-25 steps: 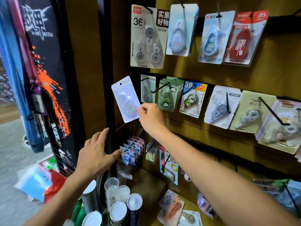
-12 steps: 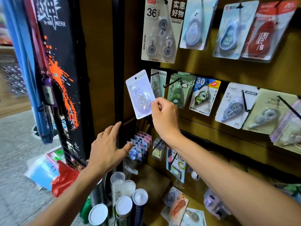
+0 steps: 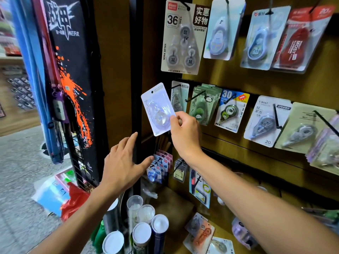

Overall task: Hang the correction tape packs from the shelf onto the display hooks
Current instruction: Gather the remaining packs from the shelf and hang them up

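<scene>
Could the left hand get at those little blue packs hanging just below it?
Probably yes. The left hand is open and holds nothing, its thumb almost beside the small blue packs. Nothing sits between them; the right hand holds the clear pack higher up.

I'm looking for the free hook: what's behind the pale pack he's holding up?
Behind the pale pack, pinched by the right hand, stand the dark post and wood panel. A hook sits beside it; anything directly behind is covered.
</scene>
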